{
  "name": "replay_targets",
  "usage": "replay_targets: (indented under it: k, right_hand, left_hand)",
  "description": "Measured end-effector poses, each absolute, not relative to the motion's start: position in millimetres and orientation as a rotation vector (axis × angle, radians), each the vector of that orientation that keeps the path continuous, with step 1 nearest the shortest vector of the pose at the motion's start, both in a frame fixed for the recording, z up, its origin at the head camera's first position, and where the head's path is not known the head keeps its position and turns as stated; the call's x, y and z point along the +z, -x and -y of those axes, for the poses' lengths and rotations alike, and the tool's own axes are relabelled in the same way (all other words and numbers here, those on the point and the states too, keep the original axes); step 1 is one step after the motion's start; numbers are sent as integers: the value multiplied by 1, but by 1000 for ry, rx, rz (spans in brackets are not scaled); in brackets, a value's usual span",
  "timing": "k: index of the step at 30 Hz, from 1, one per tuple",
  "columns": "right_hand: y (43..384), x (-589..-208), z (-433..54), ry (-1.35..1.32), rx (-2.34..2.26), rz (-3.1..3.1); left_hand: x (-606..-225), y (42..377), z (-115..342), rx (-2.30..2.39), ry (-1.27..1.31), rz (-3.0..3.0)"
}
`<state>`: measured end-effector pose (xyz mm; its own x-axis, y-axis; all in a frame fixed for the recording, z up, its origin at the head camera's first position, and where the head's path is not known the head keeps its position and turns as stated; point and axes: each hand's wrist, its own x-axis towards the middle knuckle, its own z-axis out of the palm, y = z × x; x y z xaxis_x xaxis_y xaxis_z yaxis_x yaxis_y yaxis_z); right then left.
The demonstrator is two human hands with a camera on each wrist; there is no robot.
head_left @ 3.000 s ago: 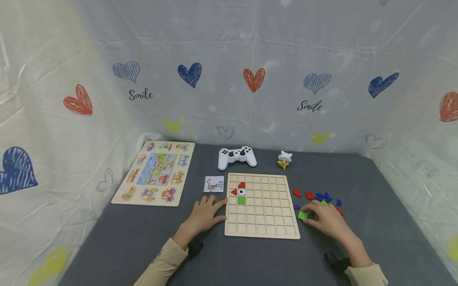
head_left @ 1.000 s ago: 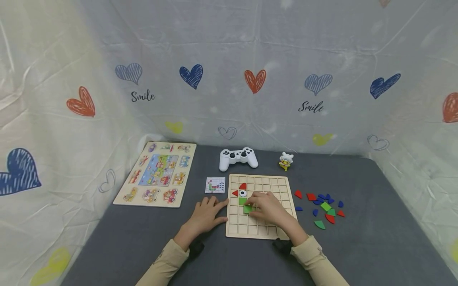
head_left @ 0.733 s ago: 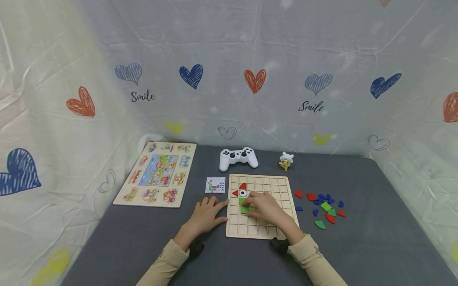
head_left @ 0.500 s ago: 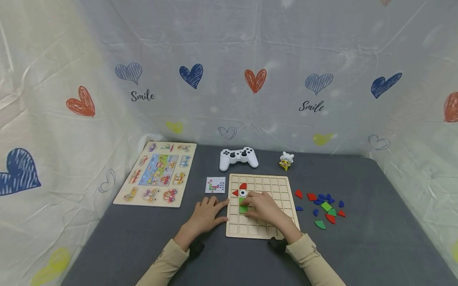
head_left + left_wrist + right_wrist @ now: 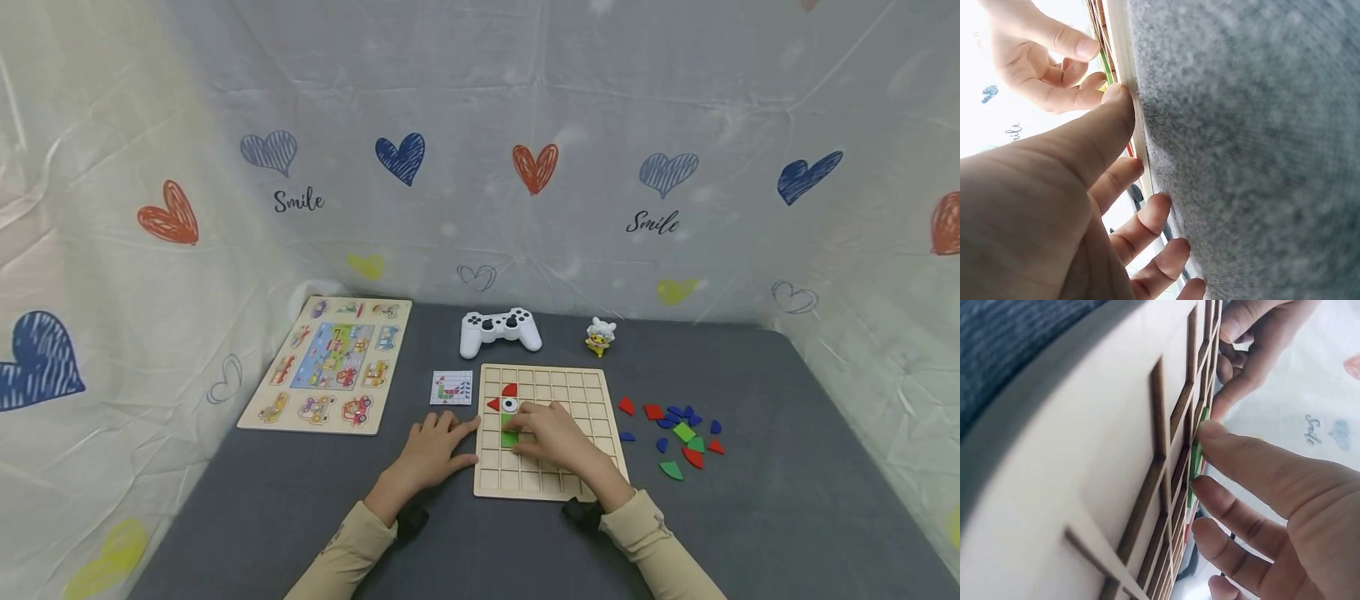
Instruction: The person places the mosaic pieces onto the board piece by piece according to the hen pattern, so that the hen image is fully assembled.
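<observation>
My right hand (image 5: 553, 435) pinches a green square tile (image 5: 509, 440) between thumb and fingers at a cell of the wooden grid board (image 5: 517, 481). Directly above it sits another green square (image 5: 507, 422), then a white eye tile (image 5: 509, 405) with a red quarter-round piece (image 5: 510, 390) on top and a red triangle (image 5: 492, 405) to its left. In the right wrist view, thumb and fingertips meet the edges of the green tile (image 5: 1195, 461). My left hand (image 5: 426, 450) lies with fingers spread, thumb and index finger touching the board's left edge.
Right of the board lie loose red, blue and green pieces (image 5: 684, 433). A small pattern card (image 5: 452, 388) is at its upper left, near a vehicle puzzle board (image 5: 300, 408). Behind stand a white game controller (image 5: 499, 332) and a small figurine (image 5: 599, 337).
The right hand has carried the green square from the loose pieces to the board, then shifted it slightly left, beneath the other green square. The left hand keeps its place.
</observation>
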<state>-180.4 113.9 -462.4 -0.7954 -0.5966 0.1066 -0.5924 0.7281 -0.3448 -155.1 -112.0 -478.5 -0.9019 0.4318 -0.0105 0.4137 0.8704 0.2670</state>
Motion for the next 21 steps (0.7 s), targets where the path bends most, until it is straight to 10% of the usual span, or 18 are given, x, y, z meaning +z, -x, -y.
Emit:
replay_targets:
  k: [21]
  right_hand:
    - [179,-461,-120,998,-607,-2950]
  left_hand:
    - [-479,155,112,397,-688,-2979]
